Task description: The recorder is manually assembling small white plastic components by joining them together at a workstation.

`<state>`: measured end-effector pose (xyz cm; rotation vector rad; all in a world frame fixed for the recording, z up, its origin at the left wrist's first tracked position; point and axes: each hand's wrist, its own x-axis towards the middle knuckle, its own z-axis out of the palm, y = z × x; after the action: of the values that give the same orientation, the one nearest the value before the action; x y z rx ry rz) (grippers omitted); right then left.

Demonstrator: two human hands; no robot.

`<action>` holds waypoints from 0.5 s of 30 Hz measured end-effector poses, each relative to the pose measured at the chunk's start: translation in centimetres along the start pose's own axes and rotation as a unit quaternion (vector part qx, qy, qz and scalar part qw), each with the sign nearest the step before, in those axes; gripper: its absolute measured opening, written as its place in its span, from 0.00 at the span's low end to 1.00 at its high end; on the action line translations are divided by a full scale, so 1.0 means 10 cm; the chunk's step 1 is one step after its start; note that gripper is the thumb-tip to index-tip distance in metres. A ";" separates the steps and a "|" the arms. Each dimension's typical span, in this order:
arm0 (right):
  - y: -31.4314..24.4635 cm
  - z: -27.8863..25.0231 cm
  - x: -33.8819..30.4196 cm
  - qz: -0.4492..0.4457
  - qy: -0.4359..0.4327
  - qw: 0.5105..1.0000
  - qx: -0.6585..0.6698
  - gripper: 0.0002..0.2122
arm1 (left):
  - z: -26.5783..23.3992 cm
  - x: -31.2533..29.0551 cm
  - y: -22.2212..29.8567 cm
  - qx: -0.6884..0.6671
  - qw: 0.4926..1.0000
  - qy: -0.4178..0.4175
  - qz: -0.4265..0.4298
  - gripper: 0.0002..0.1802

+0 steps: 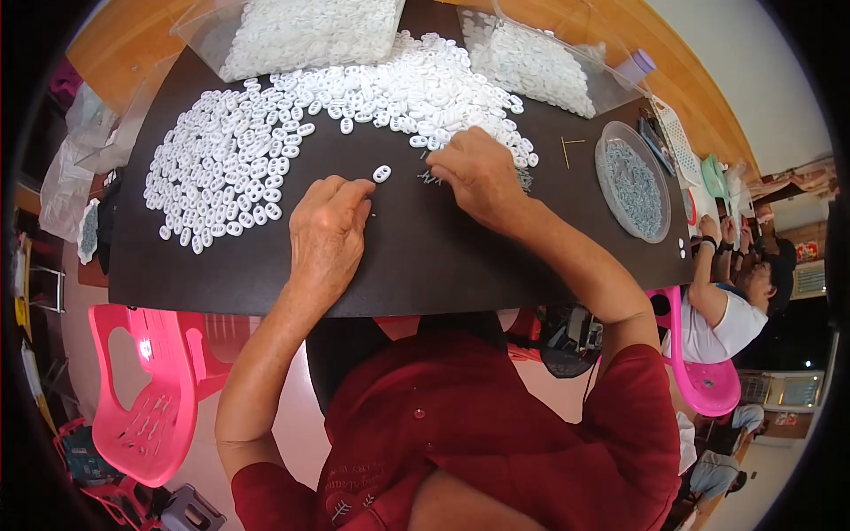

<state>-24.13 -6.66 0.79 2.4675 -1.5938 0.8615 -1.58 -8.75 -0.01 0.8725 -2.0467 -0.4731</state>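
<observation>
My left hand (328,227) is closed over the dark table, thumb and index finger together at one small white oval plastic piece with two holes (382,173). The piece shows just past the fingertips. To the right, my right hand (482,177) bends down with its fingers pinched at a small heap of grey screws (430,176). Whatever is between those fingertips is hidden. More screws show under the far side of that hand. A wide heap of the same white pieces (226,159) spreads from the left across the back of the table.
Two clear bins (611,81) of white pieces stand at the back. A round tub (662,232) of screws sits at the right, near a brass-coloured L-shaped rod (567,152). Pink chairs (188,389) flank the table. Another person (735,310) works at the far right.
</observation>
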 end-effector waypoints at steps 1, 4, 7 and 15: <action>0.06 0.03 0.04 -0.014 0.018 0.999 -0.036 0.05 | -0.01 -0.01 0.00 -0.007 1.000 -0.006 -0.012 0.10; 0.14 0.07 0.16 -0.054 0.023 0.995 -0.078 0.05 | -0.04 -0.02 -0.02 -0.020 0.999 -0.005 -0.029 0.08; 0.12 0.09 0.21 -0.099 -0.010 0.990 -0.101 0.06 | -0.06 -0.03 -0.04 -0.031 0.999 -0.002 -0.041 0.07; 0.12 0.05 0.32 -0.164 -0.078 0.975 -0.126 0.06 | -0.06 0.03 -0.08 -0.027 0.999 -0.002 -0.046 0.06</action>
<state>-24.04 -9.98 1.67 2.5542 -1.1921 0.4011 -0.90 -9.56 -0.02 0.9359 -1.9935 -0.5783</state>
